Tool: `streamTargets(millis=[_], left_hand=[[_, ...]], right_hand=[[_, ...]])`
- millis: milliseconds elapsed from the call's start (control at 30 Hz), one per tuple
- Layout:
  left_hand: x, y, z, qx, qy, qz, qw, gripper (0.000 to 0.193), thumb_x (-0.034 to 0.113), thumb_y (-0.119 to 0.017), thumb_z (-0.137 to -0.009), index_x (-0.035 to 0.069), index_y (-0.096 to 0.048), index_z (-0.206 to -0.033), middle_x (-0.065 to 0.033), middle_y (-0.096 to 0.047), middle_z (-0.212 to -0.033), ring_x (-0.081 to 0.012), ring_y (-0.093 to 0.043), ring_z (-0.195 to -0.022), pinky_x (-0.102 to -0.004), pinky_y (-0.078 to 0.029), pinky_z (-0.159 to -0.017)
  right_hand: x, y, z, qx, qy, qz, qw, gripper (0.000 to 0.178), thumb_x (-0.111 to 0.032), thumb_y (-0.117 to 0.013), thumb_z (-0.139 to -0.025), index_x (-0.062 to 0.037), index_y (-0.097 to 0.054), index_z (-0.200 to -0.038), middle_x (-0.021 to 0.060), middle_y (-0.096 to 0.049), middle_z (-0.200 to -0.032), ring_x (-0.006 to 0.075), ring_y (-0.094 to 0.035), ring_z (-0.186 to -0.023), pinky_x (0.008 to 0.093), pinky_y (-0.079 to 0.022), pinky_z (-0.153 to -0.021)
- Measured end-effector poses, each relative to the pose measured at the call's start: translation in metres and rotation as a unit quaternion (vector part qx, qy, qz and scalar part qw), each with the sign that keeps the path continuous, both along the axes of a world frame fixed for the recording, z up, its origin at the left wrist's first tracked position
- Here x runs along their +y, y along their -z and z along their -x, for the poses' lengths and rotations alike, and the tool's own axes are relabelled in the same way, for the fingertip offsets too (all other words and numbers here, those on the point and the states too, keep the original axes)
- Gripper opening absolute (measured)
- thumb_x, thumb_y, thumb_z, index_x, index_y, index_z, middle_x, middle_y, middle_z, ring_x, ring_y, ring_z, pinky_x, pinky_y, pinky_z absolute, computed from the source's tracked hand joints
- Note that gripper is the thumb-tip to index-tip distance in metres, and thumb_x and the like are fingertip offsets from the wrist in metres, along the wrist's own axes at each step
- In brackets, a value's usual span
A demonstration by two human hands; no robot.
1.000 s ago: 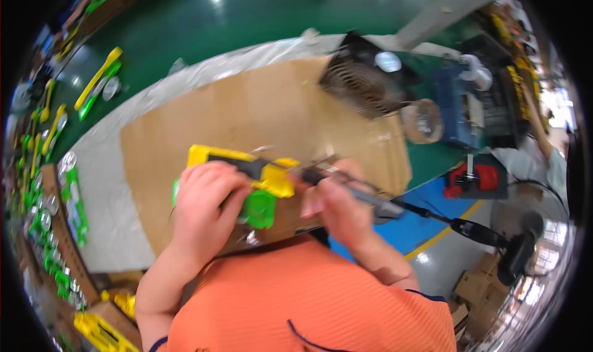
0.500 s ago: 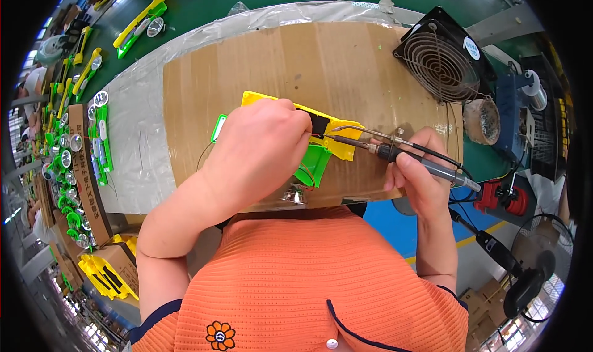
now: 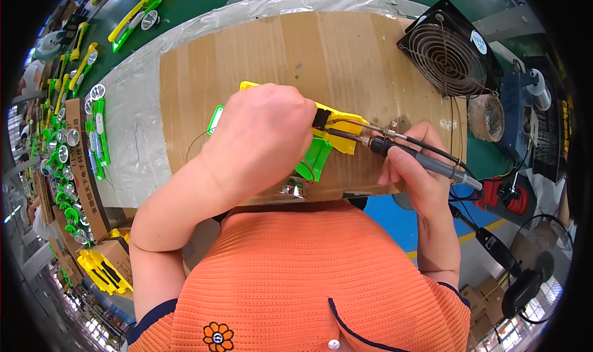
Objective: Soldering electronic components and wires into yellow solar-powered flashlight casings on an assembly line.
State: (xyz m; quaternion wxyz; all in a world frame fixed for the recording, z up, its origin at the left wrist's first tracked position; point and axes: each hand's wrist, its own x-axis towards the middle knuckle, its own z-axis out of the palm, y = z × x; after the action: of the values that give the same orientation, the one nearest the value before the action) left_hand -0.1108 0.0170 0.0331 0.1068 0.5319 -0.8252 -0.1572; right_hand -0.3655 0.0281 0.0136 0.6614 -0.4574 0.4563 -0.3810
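Note:
My left hand (image 3: 262, 139) is closed over a yellow plastic housing (image 3: 347, 144). Its fingertips are curled underneath and hidden, so what they pinch cannot be made out. Just right of its knuckles a black piece (image 3: 321, 116) shows in the housing. In my right hand (image 3: 412, 166) is a soldering iron (image 3: 426, 159), held like a pen, with a thin metal feed tube (image 3: 395, 133) clamped along it. Both tips point left at the black piece, close to my left fingers. A green plastic part (image 3: 319, 156) with a thin red wire lies below the housing.
Cardboard (image 3: 247, 52) covers the bench. A black fan with a wire guard (image 3: 446, 60) stands at the back right, beside a round tin (image 3: 486, 117) and a solder spool (image 3: 536, 89). Shiny reflector (image 3: 293, 187) lies at the near edge. Green lamp parts (image 3: 99, 139) line the left.
My left hand has shifted slightly forward and right, covering more of the black piece. The iron stays at nearly the same spot on the work. The whole view has moved a little.

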Motion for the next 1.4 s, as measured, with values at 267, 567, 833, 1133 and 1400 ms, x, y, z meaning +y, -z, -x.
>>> streamTargets(millis=[267,567,833,1133,1400], left_hand=[[-0.002,-0.004,0.001,-0.013,0.007,-0.006,1.0,0.013,0.011,-0.063,-0.081,0.002,-0.066,-0.073,-0.0138,-0.061,-0.071,-0.034,-0.062,-0.073,-0.0443,-0.05,-0.068],[0.0,-0.003,0.003,0.002,0.001,-0.008,1.0,0.011,0.009,-0.061,-0.079,0.001,-0.065,-0.073,-0.0152,-0.064,-0.075,-0.0344,-0.065,-0.075,-0.0447,-0.052,-0.069],[-0.002,-0.002,-0.003,-0.036,-0.095,-0.01,0.995,0.013,0.014,-0.062,-0.083,0.003,-0.069,-0.079,-0.0133,-0.066,-0.079,-0.0328,-0.065,-0.078,-0.0436,-0.052,-0.072],[0.008,-0.008,-0.006,-0.032,-0.118,-0.008,0.993,0.011,0.016,-0.066,-0.084,0.005,-0.07,-0.084,-0.011,-0.067,-0.086,-0.033,-0.065,-0.085,-0.0415,-0.052,-0.077],[0.08,-0.03,-0.044,0.018,-0.134,0.007,0.991,0.016,0.02,-0.078,-0.082,0.008,-0.067,-0.08,-0.0078,-0.062,-0.08,-0.0274,-0.059,-0.079,-0.0389,-0.048,-0.065]], right_hand=[[0.007,0.002,0.009,-0.027,0.01,-0.005,1.0,0.017,0.002,-0.064,-0.09,-0.0013,-0.048,-0.095,0.0092,-0.063,-0.074,0.0137,-0.062,-0.056,0.0255,-0.051,-0.052],[0.024,0.011,-0.015,-0.196,0.125,-0.031,0.972,0.013,-0.01,-0.055,-0.099,-0.0048,-0.043,-0.1,0.0067,-0.051,-0.068,0.0217,-0.06,-0.06,0.0521,-0.05,-0.098],[-0.001,0.019,-0.034,-0.234,0.092,-0.001,0.968,0.011,-0.012,-0.054,-0.1,-0.0055,-0.046,-0.097,0.0052,-0.052,-0.07,0.0195,-0.059,-0.063,0.0537,-0.041,-0.11],[0.001,0.021,-0.03,-0.241,0.094,-0.001,0.966,0.011,-0.011,-0.054,-0.099,-0.0058,-0.045,-0.096,0.0043,-0.051,-0.067,0.0196,-0.058,-0.059,0.0545,-0.044,-0.106],[0.013,0.017,-0.021,-0.241,0.133,-0.002,0.961,0.011,-0.009,-0.054,-0.098,-0.0064,-0.043,-0.097,0.0069,-0.051,-0.064,0.0196,-0.057,-0.057,0.0569,-0.039,-0.111]])
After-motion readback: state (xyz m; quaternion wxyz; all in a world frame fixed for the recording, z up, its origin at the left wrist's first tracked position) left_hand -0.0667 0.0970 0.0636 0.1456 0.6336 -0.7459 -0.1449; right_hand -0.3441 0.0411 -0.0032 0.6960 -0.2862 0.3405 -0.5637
